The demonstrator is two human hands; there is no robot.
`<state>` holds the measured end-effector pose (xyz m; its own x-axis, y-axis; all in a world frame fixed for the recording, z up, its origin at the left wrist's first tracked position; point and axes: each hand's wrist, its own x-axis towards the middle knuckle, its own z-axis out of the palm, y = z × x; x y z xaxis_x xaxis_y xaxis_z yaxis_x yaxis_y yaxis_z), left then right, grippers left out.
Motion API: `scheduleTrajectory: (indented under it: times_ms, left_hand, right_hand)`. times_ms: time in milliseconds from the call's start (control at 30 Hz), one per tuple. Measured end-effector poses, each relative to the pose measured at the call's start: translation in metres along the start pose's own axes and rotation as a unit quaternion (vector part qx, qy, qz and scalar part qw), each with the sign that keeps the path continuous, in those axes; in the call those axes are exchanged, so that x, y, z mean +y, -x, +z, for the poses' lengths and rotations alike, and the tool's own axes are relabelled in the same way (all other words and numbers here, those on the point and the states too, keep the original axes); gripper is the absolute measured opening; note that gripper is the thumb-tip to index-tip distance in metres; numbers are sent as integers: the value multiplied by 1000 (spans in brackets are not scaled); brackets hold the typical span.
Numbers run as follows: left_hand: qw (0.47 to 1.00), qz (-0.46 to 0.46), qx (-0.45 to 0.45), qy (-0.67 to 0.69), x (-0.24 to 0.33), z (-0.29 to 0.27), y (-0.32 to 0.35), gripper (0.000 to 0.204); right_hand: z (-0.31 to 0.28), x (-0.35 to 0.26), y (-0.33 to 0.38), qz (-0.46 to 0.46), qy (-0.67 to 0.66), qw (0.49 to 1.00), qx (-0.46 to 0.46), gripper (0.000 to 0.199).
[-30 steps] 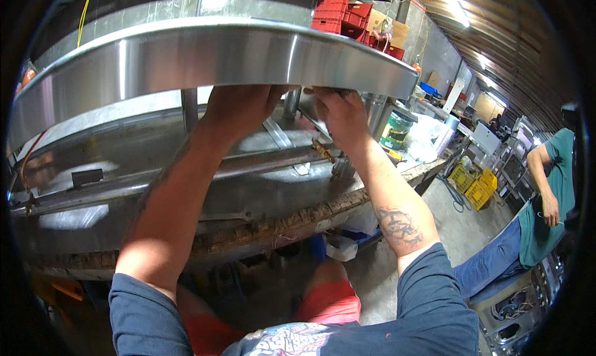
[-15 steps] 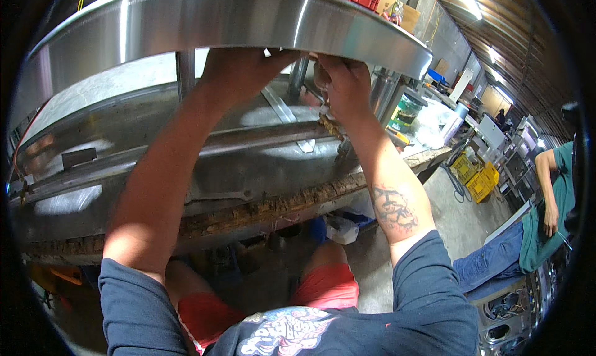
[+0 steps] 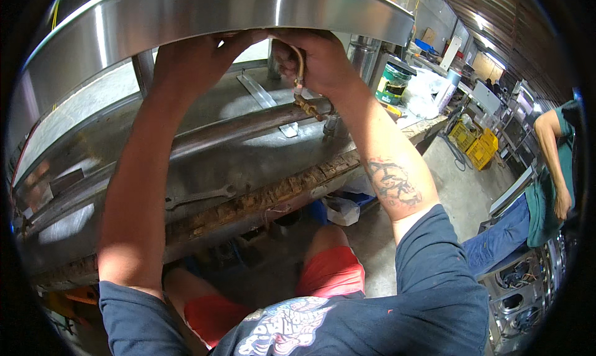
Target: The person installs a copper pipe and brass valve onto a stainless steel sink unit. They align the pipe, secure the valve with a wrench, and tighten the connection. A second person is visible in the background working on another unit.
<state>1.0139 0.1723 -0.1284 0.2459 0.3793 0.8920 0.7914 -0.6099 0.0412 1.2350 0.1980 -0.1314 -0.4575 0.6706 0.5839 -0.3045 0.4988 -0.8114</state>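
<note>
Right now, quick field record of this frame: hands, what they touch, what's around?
left hand: raised under the steel rim, fingers curled at its underside
right hand: closed around a thin tube
fitting: brass, at the tube's lower end, by the pipe
wrench: lying flat on the bench, untouched
co-worker: at right, apart
crates: yellow, on the floor

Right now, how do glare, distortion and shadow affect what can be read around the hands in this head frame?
Head view: bright glare streaks on the curved steel panel; fisheye bends its edge and darkens the corners; left hand and right hand sit in shadow under it, fingertips hidden; brass fitting stays sharp.
</note>
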Motion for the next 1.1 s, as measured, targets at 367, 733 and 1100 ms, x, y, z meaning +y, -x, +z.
scheduleTrajectory:
  times_ms: [367, 733, 1100]
  left_hand:
    - [997, 13, 14, -75, 1, 4, -5, 52]
    - [987, -129, -94, -6, 18, -11, 0, 64]
    - [991, -91, -92, -29, 12, -10, 2, 61]
  right_hand:
    - [1, 8, 2, 36, -135, 990, 1, 19]
    - [-31, 8, 37, -196, 451, 868, 75, 29]
    - [-46, -11, 46, 103, 491, 864, -52, 38]
